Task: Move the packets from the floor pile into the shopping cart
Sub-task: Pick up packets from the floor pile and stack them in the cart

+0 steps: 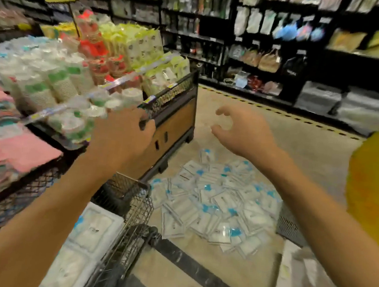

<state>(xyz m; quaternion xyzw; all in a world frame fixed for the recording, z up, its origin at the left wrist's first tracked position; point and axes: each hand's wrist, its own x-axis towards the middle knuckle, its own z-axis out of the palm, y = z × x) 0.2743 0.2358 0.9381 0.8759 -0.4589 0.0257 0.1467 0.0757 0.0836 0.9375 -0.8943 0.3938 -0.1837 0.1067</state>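
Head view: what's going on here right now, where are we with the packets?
A person stands over the pile of packets on the floor, both arms stretched forward. The right hand hovers above the pile with loosely spread fingers, holding nothing. The left hand is raised near the display bin; whether it holds anything is unclear. The shopping cart at lower left already has some packets inside.
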